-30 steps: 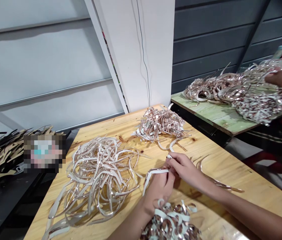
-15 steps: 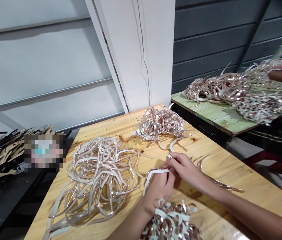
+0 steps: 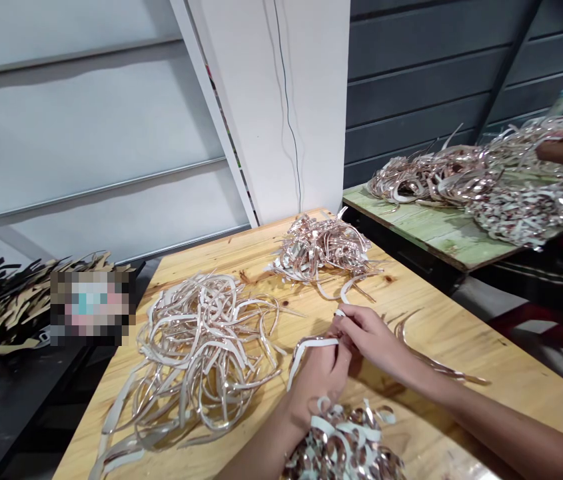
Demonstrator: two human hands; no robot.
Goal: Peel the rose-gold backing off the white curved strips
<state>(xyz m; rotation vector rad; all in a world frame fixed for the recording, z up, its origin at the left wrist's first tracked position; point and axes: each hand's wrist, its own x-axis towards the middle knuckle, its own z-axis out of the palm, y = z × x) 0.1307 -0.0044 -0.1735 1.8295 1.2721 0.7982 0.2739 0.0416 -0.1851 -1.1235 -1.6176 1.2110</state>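
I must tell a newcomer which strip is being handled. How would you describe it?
On the pale wooden table, find the left hand and right hand meeting. The single curved white-backed strip arcs from them, lying in none of the heaps.

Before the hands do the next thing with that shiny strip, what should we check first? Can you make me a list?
1. Both hands on the strip: left hand and right hand pinch it together. Ok.
2. Strip free of the big loose pile: its curled end hangs apart from it. Ok.
3. Bare wood on the table beside the hands. Ok.
4. Small shiny heap sits right under the left wrist and could get bumped. Not ok.
5. Far pile lies apart from the hands. Ok.
6. Whether the strip is twisted inside the fingers: hidden. Cannot tell.
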